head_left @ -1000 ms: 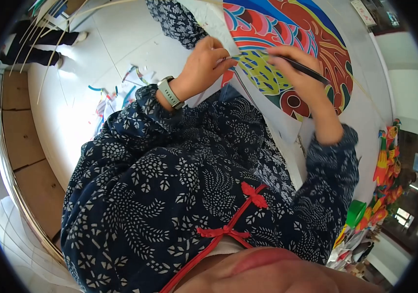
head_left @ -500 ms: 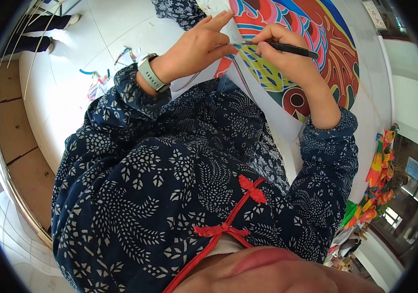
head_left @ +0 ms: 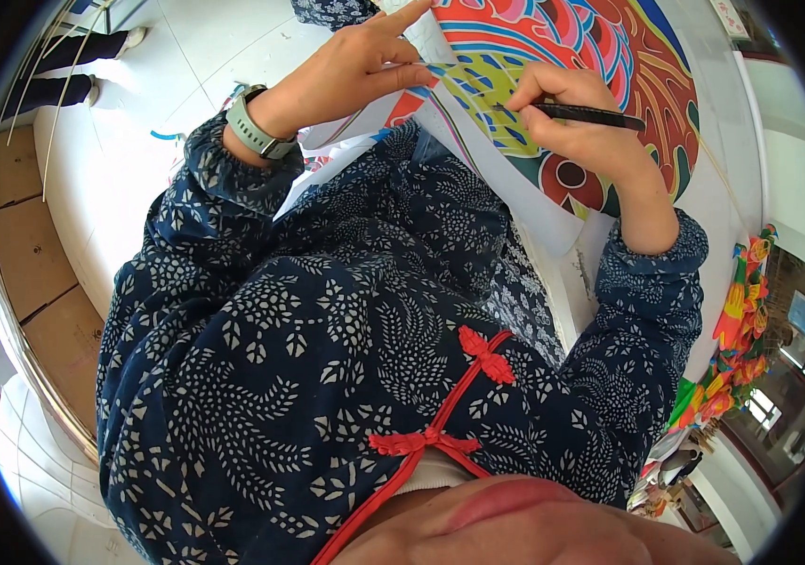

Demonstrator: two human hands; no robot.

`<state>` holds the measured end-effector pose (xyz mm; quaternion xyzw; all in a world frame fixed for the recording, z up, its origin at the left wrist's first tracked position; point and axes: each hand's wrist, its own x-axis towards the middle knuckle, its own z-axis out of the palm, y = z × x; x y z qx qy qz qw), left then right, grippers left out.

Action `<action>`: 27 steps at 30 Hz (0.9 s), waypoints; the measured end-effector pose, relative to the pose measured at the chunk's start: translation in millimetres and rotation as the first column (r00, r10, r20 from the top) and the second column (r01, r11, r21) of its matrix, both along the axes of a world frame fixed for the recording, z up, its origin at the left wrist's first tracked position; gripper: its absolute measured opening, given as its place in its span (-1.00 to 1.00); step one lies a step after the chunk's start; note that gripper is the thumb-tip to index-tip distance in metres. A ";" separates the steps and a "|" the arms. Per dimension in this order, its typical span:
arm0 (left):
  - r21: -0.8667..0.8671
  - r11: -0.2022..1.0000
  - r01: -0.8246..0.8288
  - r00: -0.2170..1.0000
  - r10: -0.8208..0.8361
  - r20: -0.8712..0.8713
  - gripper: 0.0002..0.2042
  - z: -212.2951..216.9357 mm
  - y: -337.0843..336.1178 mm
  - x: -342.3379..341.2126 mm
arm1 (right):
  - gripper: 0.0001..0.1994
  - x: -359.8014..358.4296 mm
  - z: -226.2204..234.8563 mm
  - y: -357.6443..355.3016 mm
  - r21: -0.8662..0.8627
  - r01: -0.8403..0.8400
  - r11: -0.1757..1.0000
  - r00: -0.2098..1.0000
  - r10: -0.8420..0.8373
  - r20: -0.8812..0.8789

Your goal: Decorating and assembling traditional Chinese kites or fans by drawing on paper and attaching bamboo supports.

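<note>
A large brightly coloured fish picture (head_left: 659,83) in red, blue, green, yellow and brown lies on the white table. My right hand (head_left: 583,122) is closed around a slim black craft knife (head_left: 595,116), its thin tip over the yellow-green part with blue marks. To its left, my left hand (head_left: 357,68) rests at the sheet's edge with its fingers apart and stretched out. White paper margins (head_left: 464,132) with thin coloured lines hang off the table edge towards me.
Coloured paper scraps (head_left: 166,135) lie on the pale floor at left. Brown cardboard boxes (head_left: 35,254) stand along the left side, near thin bamboo strips (head_left: 68,89). Another person's legs (head_left: 73,75) show at upper left. Bright coloured ornaments (head_left: 734,330) are at right.
My right hand has moved right and slightly down with the craft knife, its tip drawn away from my left hand. My left hand has shifted left and a little up.
</note>
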<state>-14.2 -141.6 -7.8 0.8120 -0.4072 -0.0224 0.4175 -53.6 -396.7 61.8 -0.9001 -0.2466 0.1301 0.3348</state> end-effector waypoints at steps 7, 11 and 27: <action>0.038 0.998 0.051 0.980 -0.042 -0.196 -0.82 35.6 -5.6 -0.2 | -0.89 -2.4 -4.6 -21.6 -0.011 -0.117 0.993 0.993 0.118 0.022; 0.095 0.993 0.076 0.996 -0.071 -0.053 -0.82 -0.5 12.2 2.5 | -0.88 7.4 -25.5 -31.3 0.418 0.007 0.909 0.991 0.048 -0.123; -0.317 0.945 -0.077 0.711 -0.171 -0.682 -0.78 -15.8 -34.8 -27.6 | -0.86 14.5 -13.0 5.8 0.407 -0.046 0.912 0.996 0.074 -0.053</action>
